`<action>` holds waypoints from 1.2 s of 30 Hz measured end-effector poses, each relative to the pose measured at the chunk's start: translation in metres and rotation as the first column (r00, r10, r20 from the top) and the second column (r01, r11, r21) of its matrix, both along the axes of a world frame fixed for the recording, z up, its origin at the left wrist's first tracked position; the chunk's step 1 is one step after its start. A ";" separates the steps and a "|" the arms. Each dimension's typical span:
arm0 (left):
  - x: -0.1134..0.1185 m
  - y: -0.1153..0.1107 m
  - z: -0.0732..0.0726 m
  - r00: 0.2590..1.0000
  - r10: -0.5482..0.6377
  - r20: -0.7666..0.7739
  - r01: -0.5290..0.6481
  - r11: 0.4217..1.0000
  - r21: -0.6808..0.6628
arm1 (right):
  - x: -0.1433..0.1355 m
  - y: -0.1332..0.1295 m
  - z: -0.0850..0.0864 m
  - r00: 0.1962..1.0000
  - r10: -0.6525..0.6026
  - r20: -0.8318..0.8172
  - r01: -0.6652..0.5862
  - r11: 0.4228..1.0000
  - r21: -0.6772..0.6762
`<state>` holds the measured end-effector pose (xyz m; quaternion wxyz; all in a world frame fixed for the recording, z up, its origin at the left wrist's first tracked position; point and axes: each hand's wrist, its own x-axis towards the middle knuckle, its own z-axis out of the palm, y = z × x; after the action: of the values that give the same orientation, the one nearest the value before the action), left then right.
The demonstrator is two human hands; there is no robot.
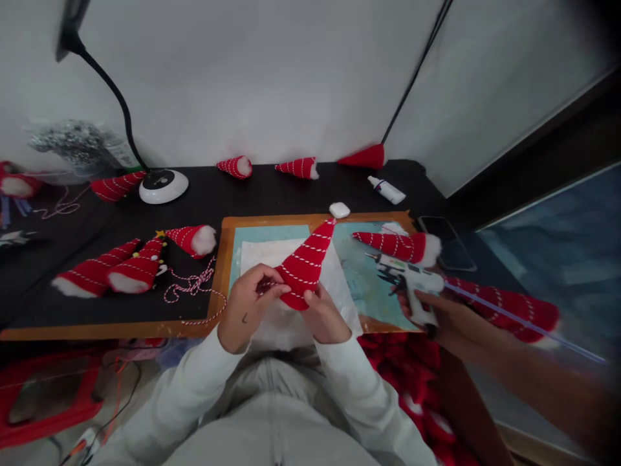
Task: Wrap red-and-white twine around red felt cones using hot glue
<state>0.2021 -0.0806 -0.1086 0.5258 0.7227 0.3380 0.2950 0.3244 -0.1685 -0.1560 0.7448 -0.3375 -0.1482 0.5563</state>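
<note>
A red felt cone (305,265), wound with red-and-white twisted cord, tilts with its tip up and to the right in front of me. My left hand (247,304) is closed on its lower left side, with a bit of cord (272,283) near the fingertips. My right hand (326,316) grips the lower right edge, thumb on the front. White paper (252,255) lies under both hands. At the right, another person's hand (431,310) holds a hot glue gun (412,278) with a long glue stick (524,323) out of its back.
Loose cord (191,285) lies left of the mat. Several finished cones, such as a fluffy-ended cone (194,239), lie around the black table (194,207). A white bottle (388,191), a white case (339,210), a phone (447,243) and a lamp base (163,188) stand or lie about.
</note>
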 end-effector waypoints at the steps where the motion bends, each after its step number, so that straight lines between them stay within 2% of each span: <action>1: 0.000 0.000 0.000 1.000 -0.009 -0.007 0.009 1.000 0.008 | -0.001 0.001 -0.001 0.999 -0.023 0.024 0.024 0.999 -0.032; 6: -0.003 0.009 0.001 1.000 -0.009 -0.021 0.010 0.998 0.070 | 0.003 0.003 -0.007 0.994 -0.096 0.052 0.102 0.987 -0.123; 13: -0.010 0.022 0.004 1.000 0.011 0.007 -0.012 0.997 0.081 | 0.009 0.000 -0.008 0.995 -0.096 0.015 0.096 0.994 -0.056; 18: -0.010 0.020 0.003 1.000 -0.010 0.028 0.008 0.997 0.071 | 0.008 -0.001 -0.006 0.993 -0.117 -0.006 0.116 0.993 -0.035; 24: -0.006 0.009 0.003 0.997 -0.039 0.067 0.031 0.993 0.113 | 0.000 -0.001 0.003 0.997 -0.054 0.052 0.054 0.998 0.013; 28: -0.004 0.005 0.006 0.993 -0.077 0.089 0.062 0.986 0.152 | -0.002 0.002 0.002 0.993 -0.096 0.071 0.097 0.995 0.001; 36: -0.006 0.009 0.009 0.995 0.038 0.096 -0.053 0.987 0.154 | 0.003 0.001 -0.007 0.983 -0.178 0.053 0.181 0.982 -0.057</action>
<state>0.1960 -0.0719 -0.0993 0.4757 0.7394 0.3053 0.3658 0.3277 -0.1677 -0.1625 0.7773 -0.3856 -0.1178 0.4830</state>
